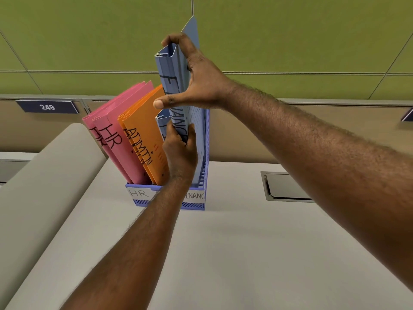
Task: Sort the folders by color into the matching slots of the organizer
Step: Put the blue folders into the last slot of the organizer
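Note:
A blue slotted organizer (pixel 206 153) stands on the desk, its front labelled HR and FINANCE. Two pink HR folders (pixel 111 139) lean in its left slot and orange ADMIN folders (pixel 145 135) in the middle one. My right hand (pixel 201 79) grips a blue FINANCE folder (pixel 174 70) by its upper spine, upright and raised partway above the right slot. My left hand (pixel 181 151) holds that folder's lower part, at the right slot. A second blue folder (pixel 161 125) sits lower in the same slot, mostly hidden by my hands.
The organizer stands on a light grey desk (pixel 245 253). A recessed cable hatch (pixel 288 186) lies to its right. A rounded grey edge (pixel 44 175) runs along the left. Behind stand a green partition wall (pixel 89 36) and a sign reading 249 (pixel 47 106).

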